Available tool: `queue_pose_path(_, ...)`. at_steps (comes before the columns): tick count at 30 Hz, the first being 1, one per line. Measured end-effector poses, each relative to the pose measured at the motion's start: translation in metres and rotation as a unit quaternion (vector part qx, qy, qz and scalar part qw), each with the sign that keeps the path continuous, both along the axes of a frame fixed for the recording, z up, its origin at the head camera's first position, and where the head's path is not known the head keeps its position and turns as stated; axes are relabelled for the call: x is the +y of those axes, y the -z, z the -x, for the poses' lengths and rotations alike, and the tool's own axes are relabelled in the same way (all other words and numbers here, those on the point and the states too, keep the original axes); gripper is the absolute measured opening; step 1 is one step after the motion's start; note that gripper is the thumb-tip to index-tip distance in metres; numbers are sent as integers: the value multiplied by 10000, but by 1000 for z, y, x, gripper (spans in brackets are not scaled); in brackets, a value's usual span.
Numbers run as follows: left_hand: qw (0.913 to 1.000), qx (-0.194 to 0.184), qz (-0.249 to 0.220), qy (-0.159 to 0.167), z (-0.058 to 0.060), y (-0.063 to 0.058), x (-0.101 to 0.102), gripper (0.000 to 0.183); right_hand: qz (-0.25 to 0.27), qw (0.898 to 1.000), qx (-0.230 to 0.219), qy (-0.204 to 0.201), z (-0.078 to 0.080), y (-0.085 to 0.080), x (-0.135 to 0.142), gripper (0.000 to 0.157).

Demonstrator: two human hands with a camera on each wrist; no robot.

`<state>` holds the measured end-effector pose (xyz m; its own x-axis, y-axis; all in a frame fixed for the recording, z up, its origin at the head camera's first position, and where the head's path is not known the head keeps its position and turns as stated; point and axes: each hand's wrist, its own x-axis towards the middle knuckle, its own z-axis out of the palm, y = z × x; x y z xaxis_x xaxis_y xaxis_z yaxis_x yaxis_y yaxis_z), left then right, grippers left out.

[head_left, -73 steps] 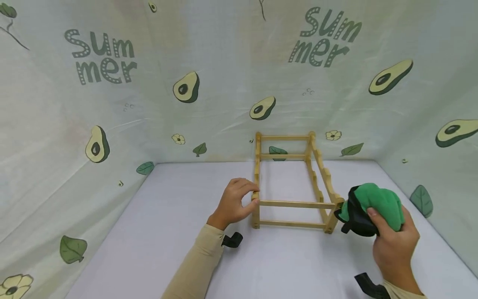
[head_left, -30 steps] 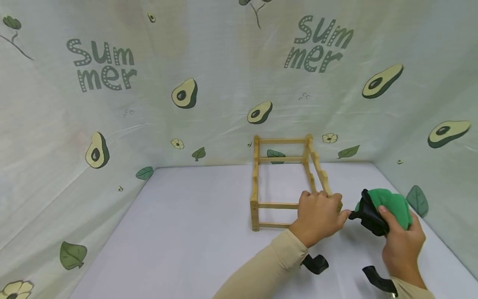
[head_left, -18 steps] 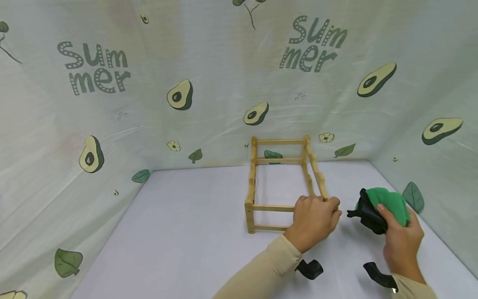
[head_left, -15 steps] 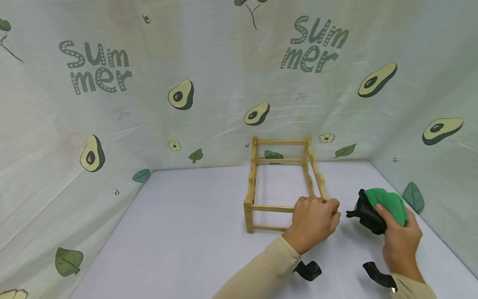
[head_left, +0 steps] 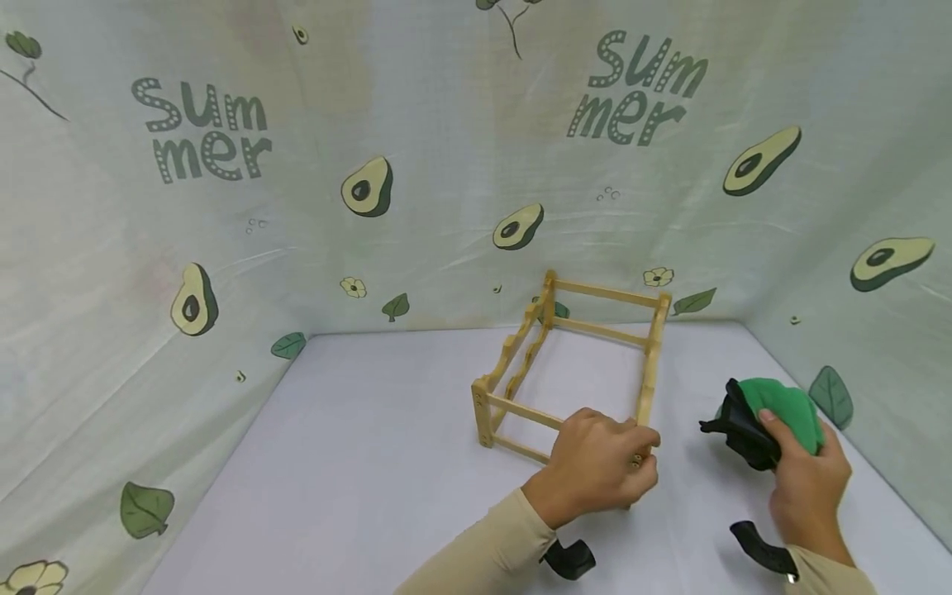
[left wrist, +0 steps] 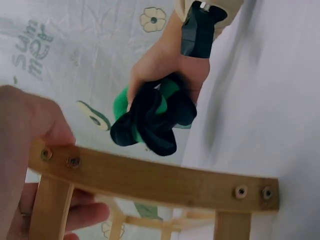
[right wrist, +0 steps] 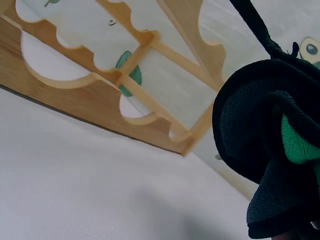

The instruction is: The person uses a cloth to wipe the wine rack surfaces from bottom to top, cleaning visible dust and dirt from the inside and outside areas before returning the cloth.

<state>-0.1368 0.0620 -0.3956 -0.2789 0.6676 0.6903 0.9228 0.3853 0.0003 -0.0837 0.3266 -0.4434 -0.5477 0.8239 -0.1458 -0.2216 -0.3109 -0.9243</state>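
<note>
My left hand point(head_left: 598, 463) grips the near right corner of a light wooden rack point(head_left: 524, 411) with notched rails. In the left wrist view, its fingers wrap a post where the screwed end rail point(left wrist: 155, 180) joins. The rack stands askew on the white table, its far end angled to the right. Further right, my right hand point(head_left: 811, 479) holds a bunched green and black cloth point(head_left: 788, 405) above the table, apart from the rack. The right wrist view shows the cloth's dark folds point(right wrist: 245, 130) and a black strap point(right wrist: 255, 22); the holding fingers are mostly hidden there.
A white tabletop point(head_left: 357, 454) spreads around the rack. Pale fabric walls point(head_left: 446, 107) printed with avocados, leaves and lettering rise at the back and both sides. Black curved pieces point(head_left: 568, 560) are strapped at both wrists.
My left hand has gone from the rack's left post to its right corner and drawn that corner nearer, turning the rack. The cloth stays in my right hand, shifted slightly right.
</note>
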Motion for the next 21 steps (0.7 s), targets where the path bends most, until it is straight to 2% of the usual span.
queue_pose_path(4,9993,-214,146,269,-1,1,-20,12,47,9999,66,-60,0,1,0,51)
queue_pose_path(9,9972,-343,289,604,3,1,-40,14,-80,9997,-95,-192,1,5,-3,50)
queue_pose_path(12,9948,-306,425,873,9,-1,-48,16,-173,9993,-242,-220,1,8,-4,50)
queue_pose_path(15,9909,-448,602,1113,16,-4,-58,21,-254,9988,-368,-216,2,9,-3,52)
queue_pose_path(18,9865,-725,849,1196,25,-6,-71,30,-422,9975,-503,-248,3,9,-2,56)
queue_pose_path(21,9807,-1058,1074,1243,33,-6,-83,41,-746,9931,-835,-359,1,9,-1,64)
